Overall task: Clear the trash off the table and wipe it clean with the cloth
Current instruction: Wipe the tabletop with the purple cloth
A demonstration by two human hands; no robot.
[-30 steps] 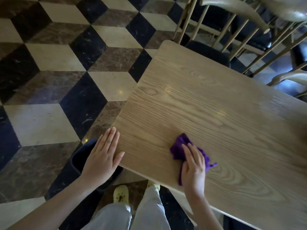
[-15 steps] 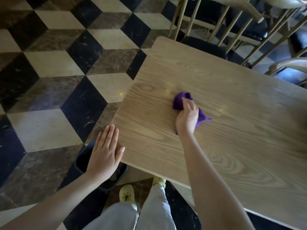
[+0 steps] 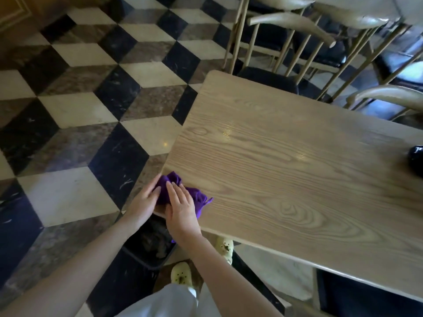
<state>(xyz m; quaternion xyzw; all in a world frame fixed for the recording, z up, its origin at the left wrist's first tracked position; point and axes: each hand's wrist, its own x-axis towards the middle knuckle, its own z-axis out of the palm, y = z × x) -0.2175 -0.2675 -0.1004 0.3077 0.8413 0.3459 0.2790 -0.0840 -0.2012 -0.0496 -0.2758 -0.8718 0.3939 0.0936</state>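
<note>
A crumpled purple cloth (image 3: pixel 175 188) lies at the near left corner of the light wooden table (image 3: pixel 286 170). My right hand (image 3: pixel 182 210) presses flat on top of the cloth. At the table's edge my left hand (image 3: pixel 143 202) is cupped, its fingertips touching the cloth's left side. Below that corner a black trash bin (image 3: pixel 151 244) stands on the floor, partly hidden by both hands.
A dark rounded object (image 3: pixel 416 160) sits at the table's far right edge. Wooden chairs (image 3: pixel 286 37) with dark seats crowd the far side. The floor (image 3: pixel 75 110) is patterned in black, white and brown tiles. My yellow shoes (image 3: pixel 180 273) are under the table edge.
My right hand has dragged the cloth from the middle of the table back to the near left corner. My left hand has moved in to meet the cloth at the edge.
</note>
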